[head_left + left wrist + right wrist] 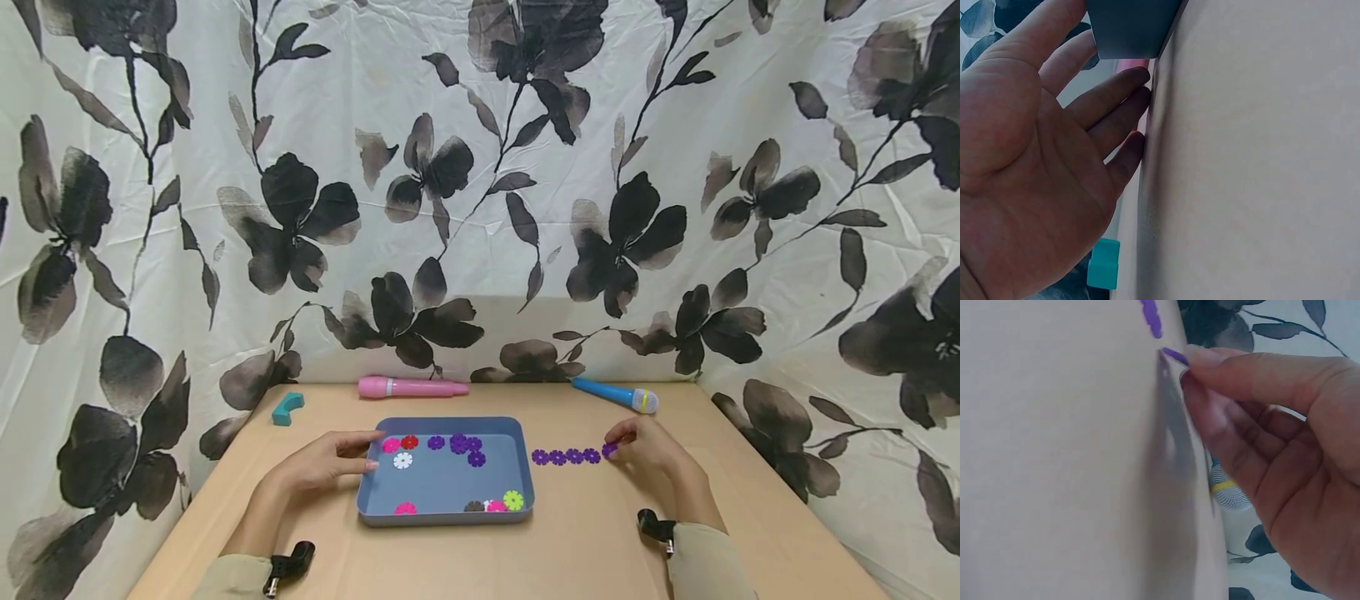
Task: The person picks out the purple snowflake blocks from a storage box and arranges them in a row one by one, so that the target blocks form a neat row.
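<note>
Head view: left hand (328, 459) is at the far-left corner of the gray tray (438, 486), fingers mostly straight, thumb apart from index, fingertips at the left rim. Right hand (654, 450) is right of the tray, thumb and index pinching a purple flower piece (610, 450) at the right end of a row of four purple pieces (557, 457) on the desk (592, 533). Row starts just beside the tray's right edge.

In tray: more purple pieces (459, 444) toward the far edge; pink, red (409, 442) and white (402, 461) near the far-left corner; lime piece (513, 500) in the near-right corner. Pink microphone (412, 387) and blue microphone (611, 395) near the desk's far edge, teal block (287, 409) by its far-left corner.

Left wrist view: palm shows, fingers extended, thumb and index up by the tray's corner. Thumb tip out of frame.

Right wrist view: pinched piece is tilted, small gap to the row. Can't tell if it touches the desk.
</note>
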### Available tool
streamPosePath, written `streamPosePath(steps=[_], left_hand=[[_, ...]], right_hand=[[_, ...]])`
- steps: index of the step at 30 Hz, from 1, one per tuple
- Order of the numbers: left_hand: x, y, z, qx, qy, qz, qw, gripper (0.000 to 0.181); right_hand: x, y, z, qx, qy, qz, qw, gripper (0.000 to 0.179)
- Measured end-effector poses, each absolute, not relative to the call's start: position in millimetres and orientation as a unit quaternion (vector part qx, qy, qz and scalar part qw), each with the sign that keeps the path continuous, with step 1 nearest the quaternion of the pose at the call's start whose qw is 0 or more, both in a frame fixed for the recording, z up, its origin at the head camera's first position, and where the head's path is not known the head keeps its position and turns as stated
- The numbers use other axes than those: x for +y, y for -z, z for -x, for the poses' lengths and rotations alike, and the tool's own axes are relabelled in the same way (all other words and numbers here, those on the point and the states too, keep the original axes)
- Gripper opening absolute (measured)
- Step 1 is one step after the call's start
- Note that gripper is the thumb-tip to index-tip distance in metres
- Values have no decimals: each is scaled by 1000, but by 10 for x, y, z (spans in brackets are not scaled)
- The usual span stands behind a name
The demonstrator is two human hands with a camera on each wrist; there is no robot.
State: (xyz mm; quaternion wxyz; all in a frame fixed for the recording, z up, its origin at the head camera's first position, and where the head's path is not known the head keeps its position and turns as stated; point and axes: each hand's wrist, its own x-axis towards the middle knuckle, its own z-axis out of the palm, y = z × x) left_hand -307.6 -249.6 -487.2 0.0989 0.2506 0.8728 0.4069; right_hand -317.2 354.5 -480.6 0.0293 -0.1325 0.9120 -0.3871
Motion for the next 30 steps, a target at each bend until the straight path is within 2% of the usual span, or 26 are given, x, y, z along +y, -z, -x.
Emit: streamPosePath(steps=[20,24,30], left_hand=[[-2493,4861,3110,874,-405,-250,101,62],[-2490,4860,3101,873,-408,-245,106,61],[-2492,4871,3090,874,-408,-241,106,59]], right_hand=[[3528,4839,3188,909,391,129,61,20],[3495,4814,3191,916,382,112,40,21],[3346,4733,3226,915,391,100,-23,29]])
